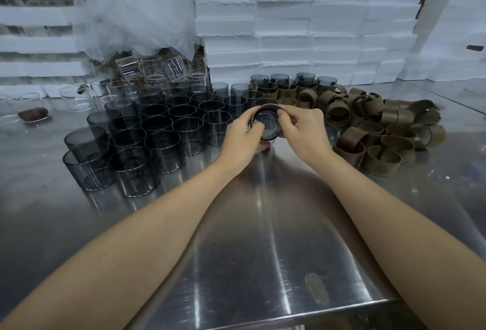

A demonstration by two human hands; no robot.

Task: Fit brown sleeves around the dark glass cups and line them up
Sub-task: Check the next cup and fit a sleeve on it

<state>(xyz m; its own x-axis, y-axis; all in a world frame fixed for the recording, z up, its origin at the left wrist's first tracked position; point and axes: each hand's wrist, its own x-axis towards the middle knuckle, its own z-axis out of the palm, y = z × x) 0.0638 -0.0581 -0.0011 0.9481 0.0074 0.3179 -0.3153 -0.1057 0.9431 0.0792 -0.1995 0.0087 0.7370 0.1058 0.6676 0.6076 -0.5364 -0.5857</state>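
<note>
In the middle of the steel table both my hands hold one dark glass cup [266, 122], its mouth tipped toward me and a brown sleeve [268, 107] around its rim. My left hand [242, 137] grips the cup from the left, thumb on the rim. My right hand [302, 130] pinches the sleeve and rim from the right. Several bare dark glass cups [147, 143] stand clustered to the left. Several sleeved cups [286, 86] stand in rows behind my hands. A heap of loose brown sleeves [381, 130] lies to the right.
White foam boxes [302, 19] are stacked along the back. A plastic bag [136, 9] hangs over clear measuring cups [157, 72] at the back left. A brown cork-like piece [33, 114] lies far left. The steel table [263, 237] reaches to its front edge below my forearms.
</note>
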